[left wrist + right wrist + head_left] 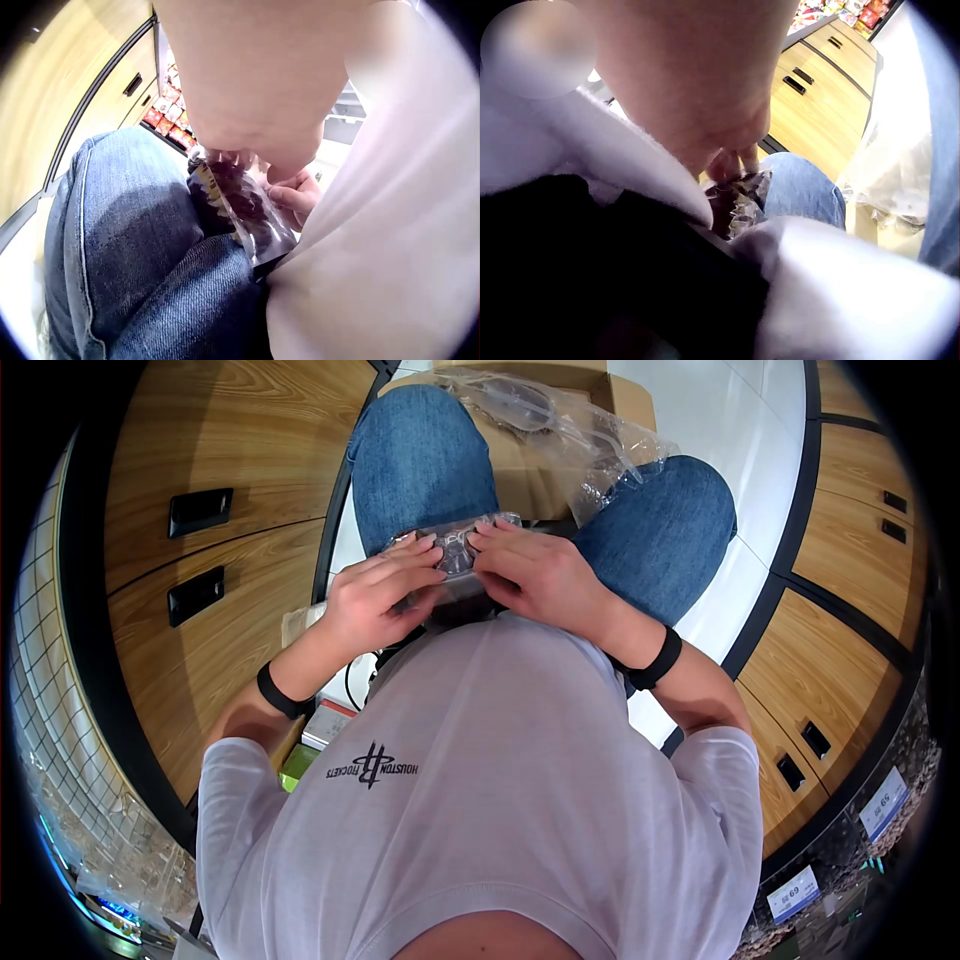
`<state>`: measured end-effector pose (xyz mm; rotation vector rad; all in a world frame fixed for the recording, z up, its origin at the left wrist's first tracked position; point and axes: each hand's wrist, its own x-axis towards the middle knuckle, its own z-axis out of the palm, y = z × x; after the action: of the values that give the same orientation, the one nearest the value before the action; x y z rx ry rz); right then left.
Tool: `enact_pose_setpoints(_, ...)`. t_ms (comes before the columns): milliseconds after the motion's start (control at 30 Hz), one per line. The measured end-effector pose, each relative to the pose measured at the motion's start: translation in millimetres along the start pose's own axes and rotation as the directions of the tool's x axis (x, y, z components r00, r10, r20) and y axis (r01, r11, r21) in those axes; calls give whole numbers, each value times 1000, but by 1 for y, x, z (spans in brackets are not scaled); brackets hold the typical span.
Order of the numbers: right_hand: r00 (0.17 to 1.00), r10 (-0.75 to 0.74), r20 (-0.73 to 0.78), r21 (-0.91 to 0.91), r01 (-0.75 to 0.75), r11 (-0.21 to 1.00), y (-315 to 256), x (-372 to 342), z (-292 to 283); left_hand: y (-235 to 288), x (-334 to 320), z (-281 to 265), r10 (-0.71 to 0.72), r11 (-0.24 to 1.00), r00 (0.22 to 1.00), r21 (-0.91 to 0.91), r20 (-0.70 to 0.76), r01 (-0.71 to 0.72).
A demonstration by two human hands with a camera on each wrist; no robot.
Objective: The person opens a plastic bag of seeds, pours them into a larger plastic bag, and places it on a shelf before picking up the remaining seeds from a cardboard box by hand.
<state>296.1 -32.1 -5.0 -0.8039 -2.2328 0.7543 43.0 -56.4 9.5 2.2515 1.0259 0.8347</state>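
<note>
left grip (pixel 385 598): fingers (pixel 400 563) bent | right grip (pixel 542 575): likewise | forearms (pixel 318 657) angled inward

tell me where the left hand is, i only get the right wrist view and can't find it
Observer: In the head view, the left hand is holding the clear plastic pack, across from the right hand.
Operator: ok, anything worn on that left wrist
Observer: Yes, a black band goes around it.
Operator: and what's down by the person's left side
Observer: The head view shows a bright green item there, partly hidden by the shirt; I can't tell what it is.
</note>
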Motion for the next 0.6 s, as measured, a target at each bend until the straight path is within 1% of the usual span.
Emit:
enact_pose_setpoints(100, 1000, -10, -19, -4, 10, 1000, -1, 1, 2, -2, -1, 4, 20, 1000, 999, 9, -38, -19)
enact_pose_setpoints(167, 1000, 4, -26, -9, -4, 1000, -4, 3, 2, -6, -3, 5, 60, 998, 995, 36, -79, -58)
enact_pose_setpoints(300, 1000, -16, -9, -47, 15, 999, -5, 4, 6, -6, -4, 4, 41, 999, 996, 33, -84, -39)
enact_pose_setpoints(367, 999, -31, -7, -69, 31, 997, -3, 3, 8, -5, -4, 2, 35, 999, 997, -17, -67, -37)
enact_pose_setpoints(600, 1000, -8, -18, -30, 8, 1000, -1, 2, 8, -6, -6, 6, 9, 1000, 993, -5, -114, -10)
